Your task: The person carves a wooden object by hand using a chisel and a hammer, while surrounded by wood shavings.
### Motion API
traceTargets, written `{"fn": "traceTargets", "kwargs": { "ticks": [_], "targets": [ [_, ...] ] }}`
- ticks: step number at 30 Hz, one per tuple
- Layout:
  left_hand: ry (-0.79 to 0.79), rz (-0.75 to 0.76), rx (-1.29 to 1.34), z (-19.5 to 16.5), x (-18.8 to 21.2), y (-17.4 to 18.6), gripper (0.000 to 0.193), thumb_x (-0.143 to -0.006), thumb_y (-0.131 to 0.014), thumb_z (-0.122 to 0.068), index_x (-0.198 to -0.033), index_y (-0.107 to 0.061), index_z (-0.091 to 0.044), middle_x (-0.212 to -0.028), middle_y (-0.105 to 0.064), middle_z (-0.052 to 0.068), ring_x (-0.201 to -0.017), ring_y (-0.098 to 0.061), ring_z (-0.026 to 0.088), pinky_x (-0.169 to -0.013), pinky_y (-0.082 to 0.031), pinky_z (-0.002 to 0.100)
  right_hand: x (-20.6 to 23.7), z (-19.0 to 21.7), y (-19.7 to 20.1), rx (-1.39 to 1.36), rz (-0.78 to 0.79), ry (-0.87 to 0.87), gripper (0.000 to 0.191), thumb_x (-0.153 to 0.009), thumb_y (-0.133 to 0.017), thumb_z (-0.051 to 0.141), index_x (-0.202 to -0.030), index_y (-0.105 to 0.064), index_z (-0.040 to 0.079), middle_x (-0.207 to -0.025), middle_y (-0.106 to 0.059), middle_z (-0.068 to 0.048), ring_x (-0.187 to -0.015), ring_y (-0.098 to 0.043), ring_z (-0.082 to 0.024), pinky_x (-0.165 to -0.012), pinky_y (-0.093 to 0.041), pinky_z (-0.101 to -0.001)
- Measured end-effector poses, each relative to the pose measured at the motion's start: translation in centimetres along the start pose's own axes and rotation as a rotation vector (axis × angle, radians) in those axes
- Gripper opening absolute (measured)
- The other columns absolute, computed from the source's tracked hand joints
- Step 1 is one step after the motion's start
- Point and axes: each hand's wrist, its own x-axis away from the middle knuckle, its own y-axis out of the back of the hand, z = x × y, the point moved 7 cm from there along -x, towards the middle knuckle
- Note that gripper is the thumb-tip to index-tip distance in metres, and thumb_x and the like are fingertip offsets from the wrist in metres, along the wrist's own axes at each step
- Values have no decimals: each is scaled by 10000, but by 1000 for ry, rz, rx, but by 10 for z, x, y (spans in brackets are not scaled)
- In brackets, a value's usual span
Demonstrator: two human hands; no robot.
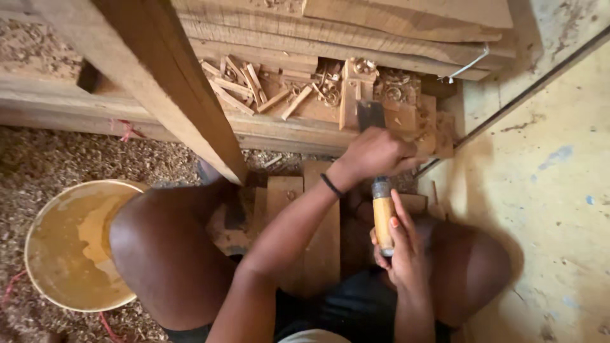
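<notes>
The chisel [382, 209] points toward twelve o'clock into the carved wood [406, 108]. The left hand [375, 154] clenches its fingers round the blade end; the right hand [400, 244] wraps its fingers round the yellow handle at six o'clock.

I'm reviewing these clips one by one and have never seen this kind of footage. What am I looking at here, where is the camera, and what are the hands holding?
There is no machine here: a person works with bare hands, and the one camera sits on their head, looking down past their knees. The left hand, with a dark band at the wrist, grips the chisel low, near its flat metal blade. The right hand holds its yellow wooden handle. The blade sits in a cut in the wooden beam, where wood chips lie. More planks are stacked beyond. A round yellowish bucket stands on the sawdust-covered floor at the left.
</notes>
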Motion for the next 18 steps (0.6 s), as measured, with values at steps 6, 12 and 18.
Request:
{"fn": "traceTargets", "kwargs": {
  "ticks": [6,12,18],
  "targets": [
    [14,-28,84,18,-5,-7,247,-854,-718,-397,-817,-772,-159,-919,-771,75,-689,-720,321,-607,-570,457,-6,-3,5,85,8,-77,669,-1000,-488,385,-1629,-295,262,-721,-586,-113,-405,-412,-94,-335,-342,-216],
    [97,34,151,28,-4,-16,242,-890,-730,-398,-816,-778,-173,-954,-786,40,-632,-729,286,-544,-552,416,-7,2,2,114,23,-89,662,-1016,-489,348,-1638,-286,249,-732,-579,-101,-453,-444,-87,-351,-367,-221],
    [48,94,62,53,-15,-24,212,-908,-694,-368,-866,-789,-184,-760,-740,94,-627,-716,295,-612,-564,423,-24,3,-18,141,-11,-91,643,-1033,-461,355,-1644,-269,294,-730,-571,-78,-476,-452,-76,-362,-366,-211]
  ]
}}
